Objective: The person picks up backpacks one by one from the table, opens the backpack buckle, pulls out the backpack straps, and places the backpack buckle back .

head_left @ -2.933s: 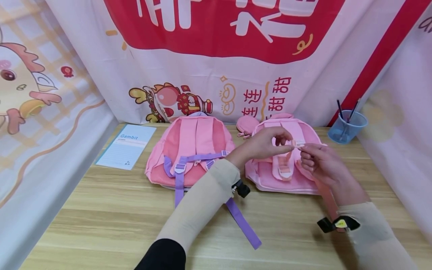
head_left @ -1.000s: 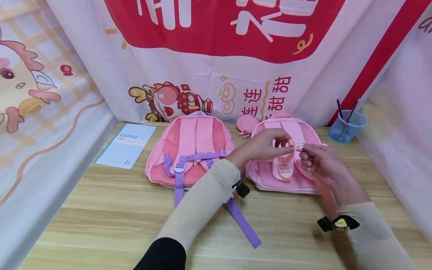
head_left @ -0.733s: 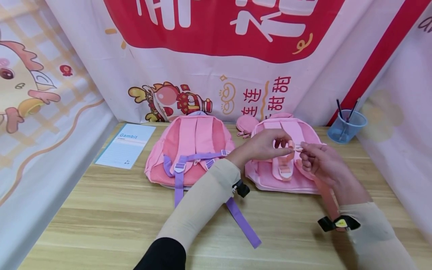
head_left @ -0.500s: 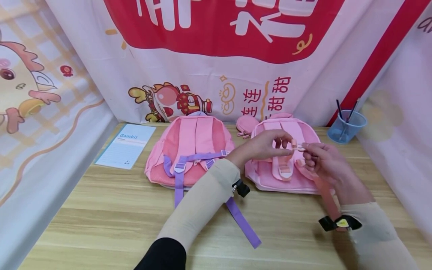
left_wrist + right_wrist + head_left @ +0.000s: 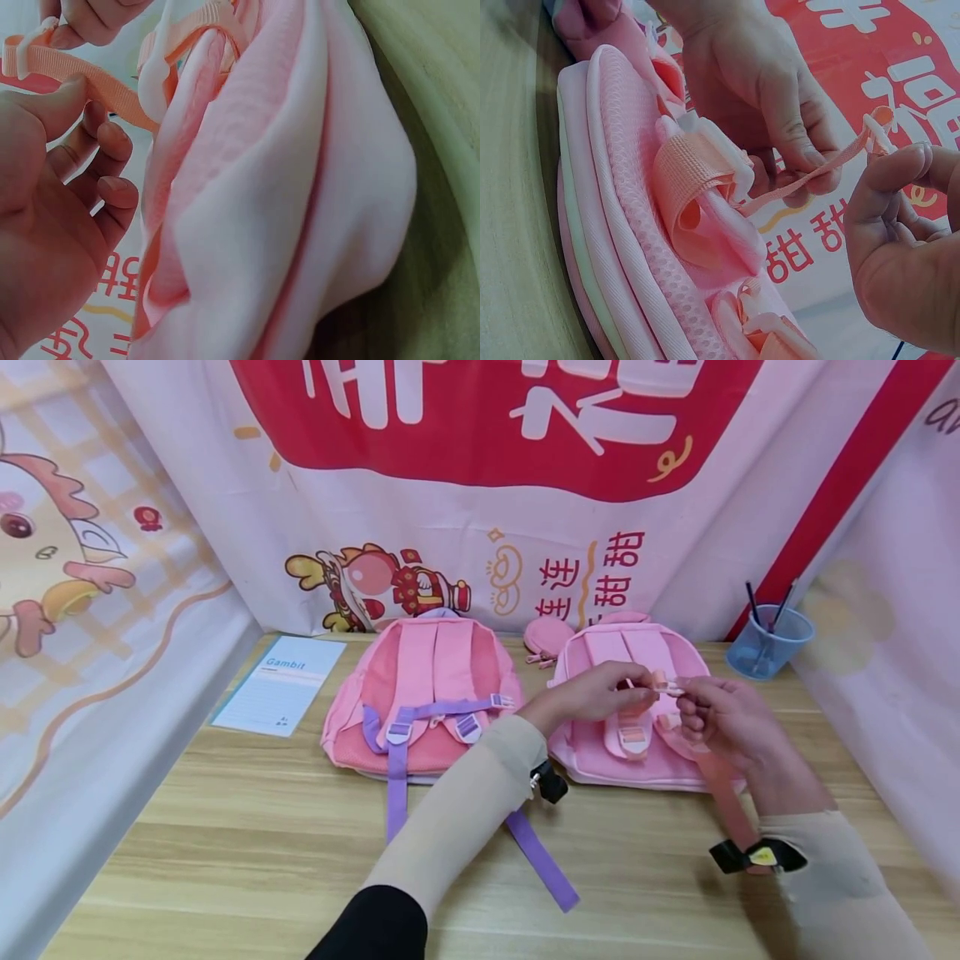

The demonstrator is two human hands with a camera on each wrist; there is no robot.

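Observation:
Above the right-hand pink backpack (image 5: 581, 758) my two hands are close together. With thumb and fingers my left hand (image 5: 603, 692) pinches a narrow orange webbing strap (image 5: 112, 91) that runs from the backpack's shoulder strap. The fingertips of my right hand (image 5: 731, 718) pinch a small white plastic buckle (image 5: 670, 687), through which the end of the strap loops. The right wrist view has this buckle (image 5: 876, 135) at the right fingertips, the strap stretched between both hands. On the shoulder strap sits a larger white adjuster (image 5: 633, 741) with orange webbing.
A second pink backpack (image 5: 427, 652) with purple straps lies to the left, one strap end (image 5: 543, 860) trailing across the wooden table (image 5: 225, 860). A notebook (image 5: 281, 685) is at back left. A blue cup (image 5: 768, 643) with pens stands at back right. A round pink pouch (image 5: 549, 635) lies between the backpacks.
My left hand and forearm have shifted slightly right, and my right hand has drawn slightly right with the buckle. Both backpacks lie where they were.

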